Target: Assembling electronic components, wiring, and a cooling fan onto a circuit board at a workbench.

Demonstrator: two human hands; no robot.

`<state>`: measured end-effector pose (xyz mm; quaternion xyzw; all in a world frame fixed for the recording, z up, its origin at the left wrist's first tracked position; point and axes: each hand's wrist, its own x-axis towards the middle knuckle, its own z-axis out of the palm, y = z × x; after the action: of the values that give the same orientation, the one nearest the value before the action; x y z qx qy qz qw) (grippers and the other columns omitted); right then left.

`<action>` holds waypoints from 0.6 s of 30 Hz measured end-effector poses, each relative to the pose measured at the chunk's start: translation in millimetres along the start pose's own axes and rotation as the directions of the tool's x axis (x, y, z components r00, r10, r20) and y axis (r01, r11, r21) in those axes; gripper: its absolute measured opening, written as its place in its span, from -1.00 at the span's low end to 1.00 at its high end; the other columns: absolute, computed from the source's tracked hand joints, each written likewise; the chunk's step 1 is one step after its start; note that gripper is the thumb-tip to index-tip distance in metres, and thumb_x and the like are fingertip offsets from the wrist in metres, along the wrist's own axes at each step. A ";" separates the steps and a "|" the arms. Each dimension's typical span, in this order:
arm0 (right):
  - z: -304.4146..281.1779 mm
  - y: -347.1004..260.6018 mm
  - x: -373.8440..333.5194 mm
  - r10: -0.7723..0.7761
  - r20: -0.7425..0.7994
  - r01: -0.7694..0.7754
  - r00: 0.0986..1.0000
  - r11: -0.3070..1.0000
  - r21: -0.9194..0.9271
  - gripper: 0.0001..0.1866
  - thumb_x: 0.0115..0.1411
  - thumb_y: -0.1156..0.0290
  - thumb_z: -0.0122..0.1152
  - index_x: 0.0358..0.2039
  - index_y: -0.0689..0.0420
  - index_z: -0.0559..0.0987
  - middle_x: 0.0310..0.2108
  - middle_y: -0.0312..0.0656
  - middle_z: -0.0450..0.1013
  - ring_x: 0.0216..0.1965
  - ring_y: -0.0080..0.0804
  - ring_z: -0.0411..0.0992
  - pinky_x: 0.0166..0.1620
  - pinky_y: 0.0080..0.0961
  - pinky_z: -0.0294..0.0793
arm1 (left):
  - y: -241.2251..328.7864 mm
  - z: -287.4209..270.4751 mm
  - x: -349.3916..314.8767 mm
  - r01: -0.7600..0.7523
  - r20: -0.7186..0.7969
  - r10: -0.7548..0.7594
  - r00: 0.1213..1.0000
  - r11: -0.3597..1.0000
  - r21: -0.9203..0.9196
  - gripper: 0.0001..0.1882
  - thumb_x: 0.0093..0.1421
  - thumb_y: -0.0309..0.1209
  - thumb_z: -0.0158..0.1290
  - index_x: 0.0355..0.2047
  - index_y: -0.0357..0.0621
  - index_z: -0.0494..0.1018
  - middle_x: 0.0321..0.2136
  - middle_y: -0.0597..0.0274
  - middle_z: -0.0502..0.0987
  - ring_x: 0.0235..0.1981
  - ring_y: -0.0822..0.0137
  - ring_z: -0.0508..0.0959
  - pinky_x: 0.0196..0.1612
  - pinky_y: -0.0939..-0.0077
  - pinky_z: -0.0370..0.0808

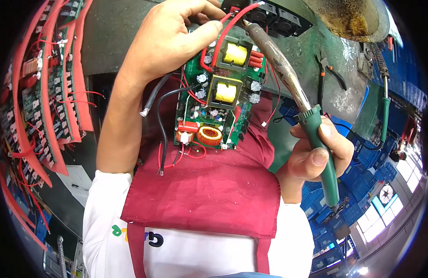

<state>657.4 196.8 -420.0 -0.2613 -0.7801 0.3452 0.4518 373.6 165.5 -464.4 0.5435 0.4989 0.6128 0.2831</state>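
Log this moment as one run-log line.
left hand: holds circuit board upright | right hand: grips soldering iron | iron tip: at board's top edge by red wires | nearby: pliers

Your hands have open room between them, over the red apron [209,194]. Left, stacked boards in red foam [47,102] wall off the surface's edge; loose wires [165,139] dangle below the circuit board [218,92]; pliers [327,69] lie right.

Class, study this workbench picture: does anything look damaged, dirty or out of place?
Yes. The soldering iron in the right hand has a scorched, crusted barrel. Loose black and red wires dangle with bare ends from the circuit board held in the left hand.
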 end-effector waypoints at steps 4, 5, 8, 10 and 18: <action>7.6 5.3 4.8 0.023 0.022 -0.023 0.999 1.000 0.021 -0.51 0.40 0.04 0.20 -0.08 0.30 0.46 -0.46 0.13 0.55 -0.55 -0.29 0.53 -0.41 -0.45 0.54 | -63.5 -4.9 -6.4 -0.412 -0.073 0.405 0.911 0.891 -0.190 -0.74 0.23 -0.42 0.22 -0.15 -0.38 0.64 -0.09 0.08 0.60 -0.30 0.40 0.63 -0.23 0.55 0.52; 4.4 2.1 5.6 0.006 0.028 -0.007 1.000 1.000 0.025 -0.51 0.40 0.04 0.21 -0.08 0.30 0.46 -0.46 0.13 0.55 -0.55 -0.29 0.53 -0.41 -0.45 0.54 | -57.2 -3.6 -2.6 -0.425 -0.068 0.420 0.905 0.885 -0.189 -0.74 0.23 -0.42 0.22 -0.15 -0.38 0.64 -0.09 0.08 0.60 -0.30 0.40 0.63 -0.23 0.55 0.52; 2.5 -4.3 9.7 0.019 0.030 -0.019 0.999 1.000 0.016 -0.51 0.40 0.04 0.21 -0.08 0.31 0.46 -0.45 0.13 0.55 -0.54 -0.29 0.53 -0.41 -0.46 0.55 | -26.6 -2.5 6.2 -0.433 -0.068 0.429 0.901 0.874 -0.222 -0.74 0.23 -0.42 0.21 -0.15 -0.38 0.65 -0.10 0.10 0.61 -0.32 0.41 0.62 -0.24 0.55 0.52; 0.1 -0.6 12.5 0.020 0.035 -0.020 0.999 1.000 0.007 -0.51 0.40 0.05 0.21 -0.08 0.31 0.46 -0.44 0.13 0.55 -0.54 -0.28 0.53 -0.41 -0.46 0.55 | 25.8 -3.2 13.8 0.394 -0.026 -0.402 0.915 0.880 0.265 -0.74 0.23 -0.42 0.21 -0.15 -0.38 0.65 -0.11 0.10 0.61 -0.31 0.41 0.63 -0.24 0.55 0.52; 4.4 -0.5 6.6 0.012 0.008 -0.012 1.000 1.000 0.016 -0.51 0.40 0.05 0.20 -0.08 0.33 0.45 -0.45 0.14 0.55 -0.55 -0.29 0.53 -0.42 -0.47 0.55 | 23.9 -3.5 4.8 0.422 -0.044 -0.426 0.904 0.870 0.255 -0.74 0.23 -0.42 0.21 -0.16 -0.37 0.65 -0.10 0.09 0.62 -0.30 0.41 0.63 -0.24 0.55 0.52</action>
<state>650.5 199.9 -417.7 -0.2608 -0.7775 0.3551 0.4487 373.7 160.6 -440.3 0.4574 0.6796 0.4615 0.3406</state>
